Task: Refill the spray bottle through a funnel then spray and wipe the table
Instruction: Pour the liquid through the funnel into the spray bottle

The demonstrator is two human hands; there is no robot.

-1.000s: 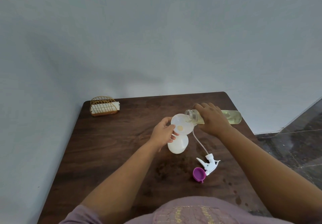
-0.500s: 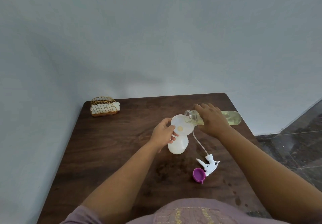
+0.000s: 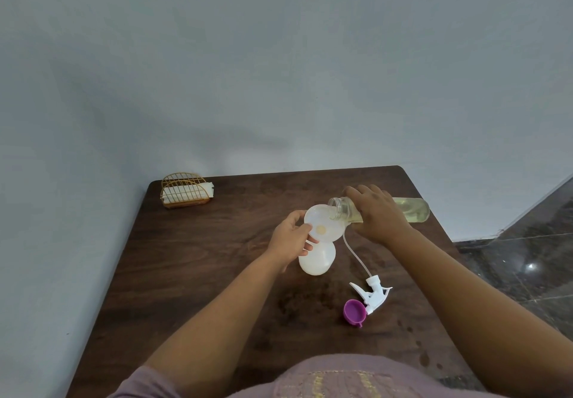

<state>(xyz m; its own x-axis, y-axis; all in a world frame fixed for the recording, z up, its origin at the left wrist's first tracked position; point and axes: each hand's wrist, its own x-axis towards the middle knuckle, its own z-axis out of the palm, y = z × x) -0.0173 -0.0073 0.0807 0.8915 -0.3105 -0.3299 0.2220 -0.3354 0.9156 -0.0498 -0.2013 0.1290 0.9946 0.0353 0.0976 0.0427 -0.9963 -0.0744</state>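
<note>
On the table [image 3: 192,273], right hand [image 3: 376,213] tips unlabelled refill bottle [image 3: 412,210] over funnel [image 3: 324,222].

Soft, even daylight fills the room, rather dim and grey-blue on the wall [image 3: 279,56]. A faint shadow spreads low on the wall just above the desk [image 3: 192,273]. One small bright glint sits on the polished floor [image 3: 530,266]. The wide lens bows the desk's edges outward, and detail is slightly soft throughout.
</note>
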